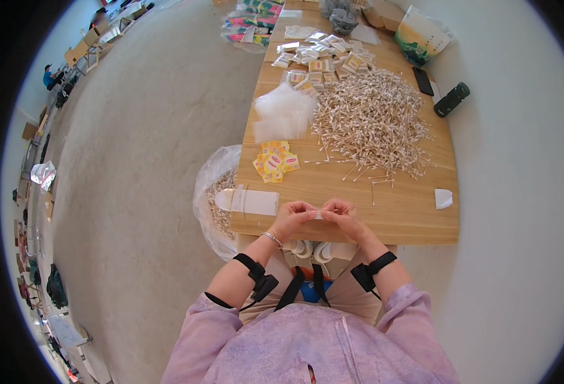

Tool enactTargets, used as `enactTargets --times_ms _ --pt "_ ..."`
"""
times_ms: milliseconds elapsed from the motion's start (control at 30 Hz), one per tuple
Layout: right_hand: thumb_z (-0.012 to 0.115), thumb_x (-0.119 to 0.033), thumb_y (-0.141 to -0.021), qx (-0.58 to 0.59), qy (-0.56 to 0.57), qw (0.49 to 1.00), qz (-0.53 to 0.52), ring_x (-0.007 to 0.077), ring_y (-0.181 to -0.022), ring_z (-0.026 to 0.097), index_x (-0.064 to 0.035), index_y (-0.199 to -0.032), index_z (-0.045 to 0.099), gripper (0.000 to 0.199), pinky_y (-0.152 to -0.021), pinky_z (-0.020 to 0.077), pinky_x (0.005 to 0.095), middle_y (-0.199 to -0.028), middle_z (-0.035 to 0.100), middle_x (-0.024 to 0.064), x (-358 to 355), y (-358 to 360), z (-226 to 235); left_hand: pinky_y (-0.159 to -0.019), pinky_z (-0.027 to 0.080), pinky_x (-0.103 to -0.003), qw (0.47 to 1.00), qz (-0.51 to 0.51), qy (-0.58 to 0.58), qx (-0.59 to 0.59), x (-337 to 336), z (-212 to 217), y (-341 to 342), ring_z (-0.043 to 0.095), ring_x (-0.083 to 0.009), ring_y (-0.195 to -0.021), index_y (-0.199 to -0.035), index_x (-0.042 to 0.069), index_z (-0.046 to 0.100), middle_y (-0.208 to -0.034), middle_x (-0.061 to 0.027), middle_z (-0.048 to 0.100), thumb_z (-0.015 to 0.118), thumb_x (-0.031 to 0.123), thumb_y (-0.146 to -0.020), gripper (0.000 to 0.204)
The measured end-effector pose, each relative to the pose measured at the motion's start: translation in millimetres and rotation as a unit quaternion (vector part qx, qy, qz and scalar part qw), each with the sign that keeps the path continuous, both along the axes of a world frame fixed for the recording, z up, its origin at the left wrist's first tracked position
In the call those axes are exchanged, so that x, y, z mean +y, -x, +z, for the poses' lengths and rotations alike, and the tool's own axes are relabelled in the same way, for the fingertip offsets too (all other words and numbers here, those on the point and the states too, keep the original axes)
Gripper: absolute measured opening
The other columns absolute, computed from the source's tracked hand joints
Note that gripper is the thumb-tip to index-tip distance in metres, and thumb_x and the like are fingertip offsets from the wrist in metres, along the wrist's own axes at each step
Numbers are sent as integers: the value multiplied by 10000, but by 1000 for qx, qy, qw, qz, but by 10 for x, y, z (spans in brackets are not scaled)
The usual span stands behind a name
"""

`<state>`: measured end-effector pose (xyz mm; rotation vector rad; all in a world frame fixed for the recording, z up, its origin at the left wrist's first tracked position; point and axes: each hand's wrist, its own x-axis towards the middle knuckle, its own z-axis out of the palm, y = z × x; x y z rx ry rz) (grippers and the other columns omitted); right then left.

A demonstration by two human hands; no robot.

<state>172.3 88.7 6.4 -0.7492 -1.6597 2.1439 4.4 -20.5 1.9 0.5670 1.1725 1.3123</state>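
Note:
My left hand point(290, 217) and my right hand point(344, 217) meet over the table's near edge, fingers pinched and fingertips close together. Between them is a small bunch of cotton swabs point(318, 216), mostly covered by my fingers. Left of my left hand lies a clear plastic bag point(234, 200) with a white card point(261, 202) at its right end. Just beyond are yellow printed cards point(274, 161) in a loose pile. A large heap of loose cotton swabs point(374, 121) spreads over the table beyond my hands, a few stray ones lying nearer.
Clear bags point(285, 114) are stacked left of the heap, with filled packets point(323, 61) behind. Along the wall side stand a dark bottle point(452, 100), a phone point(422, 81) and a white scrap point(444, 198). A sack of swabs point(218, 217) sits on the floor, left.

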Motion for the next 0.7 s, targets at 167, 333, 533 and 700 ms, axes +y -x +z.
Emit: enactTargets --times_ms 167,333,533,700 --pt "686 -108 -808 -33 -327 944 -32 153 -755 614 -35 -933 642 152 -680 482 267 -820 655 55 -59 39 125 -724 472 -241 971 35 -84 220 -26 32 -1 578 -120 -771 -953 26 648 -859 -40 643 688 86 -802 168" --pt "701 -103 -767 -41 -417 908 -17 273 -859 635 -54 -1002 636 249 -759 503 329 -928 662 117 -85 0 202 -733 498 -317 928 31 -156 337 -92 -10 -60 619 -208 -855 -1034 36 627 -933 -103 656 719 117 -777 284" --pt "679 -108 -777 -85 -353 932 -26 315 -924 631 -55 -1043 626 277 -780 503 351 -975 656 156 -230 73 178 -747 517 -348 871 7 -109 479 -78 -49 -146 649 -281 -874 -1055 58 621 -934 -132 668 692 57 -749 315" --pt "651 -90 -788 -146 -316 938 3 296 -893 641 -65 -1030 636 243 -766 500 350 -935 660 157 -157 10 143 -737 517 -374 818 30 -124 562 -116 -48 -219 636 -317 -857 -1045 66 624 -940 -145 660 670 59 -743 305"
